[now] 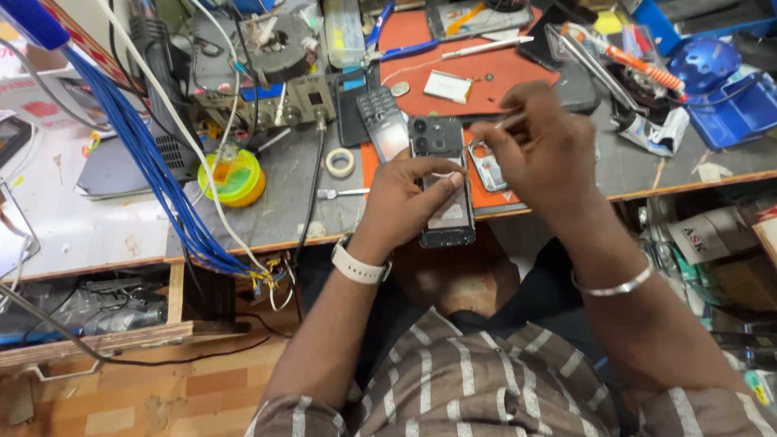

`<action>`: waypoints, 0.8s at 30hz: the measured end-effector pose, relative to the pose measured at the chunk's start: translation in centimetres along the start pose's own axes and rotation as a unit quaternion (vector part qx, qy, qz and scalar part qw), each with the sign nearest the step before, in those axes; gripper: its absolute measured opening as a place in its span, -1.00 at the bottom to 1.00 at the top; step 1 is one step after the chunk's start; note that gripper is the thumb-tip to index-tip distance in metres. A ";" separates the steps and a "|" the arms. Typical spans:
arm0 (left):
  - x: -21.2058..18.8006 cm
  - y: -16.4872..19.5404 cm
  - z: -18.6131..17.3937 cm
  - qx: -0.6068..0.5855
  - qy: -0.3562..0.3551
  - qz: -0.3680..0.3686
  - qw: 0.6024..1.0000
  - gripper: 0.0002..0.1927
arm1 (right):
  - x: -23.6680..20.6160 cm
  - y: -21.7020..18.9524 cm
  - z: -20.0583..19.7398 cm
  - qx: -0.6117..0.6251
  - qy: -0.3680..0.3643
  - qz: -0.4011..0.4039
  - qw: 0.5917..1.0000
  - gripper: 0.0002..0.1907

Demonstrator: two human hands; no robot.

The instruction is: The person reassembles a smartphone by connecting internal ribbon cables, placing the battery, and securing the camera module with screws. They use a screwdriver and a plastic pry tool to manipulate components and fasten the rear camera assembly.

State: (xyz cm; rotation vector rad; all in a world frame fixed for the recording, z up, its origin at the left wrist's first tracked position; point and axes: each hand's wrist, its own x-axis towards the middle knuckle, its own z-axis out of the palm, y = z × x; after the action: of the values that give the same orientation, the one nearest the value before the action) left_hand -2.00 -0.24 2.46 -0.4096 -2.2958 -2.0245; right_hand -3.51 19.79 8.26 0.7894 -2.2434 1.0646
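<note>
Opened black smartphone [443, 182] gripped by left hand [409, 202], overhanging front table [267, 218] edge. Right hand [526, 150] pinched on thin tool, probably tweezers [510, 121], above phone's glossy back. Orange mat [453, 57] behind; little free room, cluttered grey surface.

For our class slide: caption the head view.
Left hand steadies an opened phone; right hand works on it with tweezers.
</note>
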 end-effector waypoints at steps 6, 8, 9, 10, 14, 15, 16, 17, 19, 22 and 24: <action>0.0 -0.1 -0.1 0.024 0.016 0.041 0.999 -0.77 | -0.2 0.6 -0.4 0.037 -0.031 0.050 0.998 -0.61; 0.1 -0.1 -0.1 0.061 0.025 0.065 0.996 -0.78 | -0.2 0.8 -0.5 0.009 -0.032 0.038 0.999 -0.58; 0.2 -0.1 -0.1 0.082 0.031 0.082 0.993 -0.78 | -0.2 1.1 -0.5 0.032 -0.031 -0.016 0.999 -0.54; 0.2 -0.1 -0.1 0.078 0.029 0.093 0.992 -0.78 | -0.1 1.3 -0.6 0.056 -0.032 -0.071 0.995 -0.50; 0.3 -0.3 -0.2 0.057 0.015 0.066 0.996 -0.77 | -0.1 2.2 -0.4 0.042 -0.058 -0.006 0.997 -0.58; 0.3 -0.2 -0.2 0.051 0.007 0.050 0.997 -0.76 | -0.2 2.3 -0.3 0.039 -0.049 -0.014 0.998 -0.55; 0.3 -0.1 -0.2 0.064 0.010 0.068 0.996 -0.77 | -0.3 2.5 -0.2 0.035 -0.038 -0.025 0.998 -0.51; 0.3 0.1 -0.2 0.076 0.014 0.088 0.993 -0.77 | -0.4 2.5 -0.1 0.057 -0.042 -0.031 0.997 -0.52; 0.3 0.7 -0.2 0.091 0.013 0.086 0.992 -0.78 | -0.6 2.5 0.1 0.104 -0.052 -0.044 0.992 -0.52; 0.3 1.4 -0.1 0.091 0.002 0.016 0.996 -0.78 | -0.5 2.5 0.5 0.008 -0.010 -0.035 0.999 -0.55; 0.4 1.6 -0.2 0.084 0.005 -0.028 0.996 -0.77 | -0.6 2.7 0.8 0.024 -0.002 -0.044 0.999 -0.52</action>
State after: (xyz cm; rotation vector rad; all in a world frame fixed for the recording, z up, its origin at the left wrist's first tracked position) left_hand -2.04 -0.16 4.07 -0.3267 -2.4728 -1.8320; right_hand -5.18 20.71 6.05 0.9038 -2.1721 1.0789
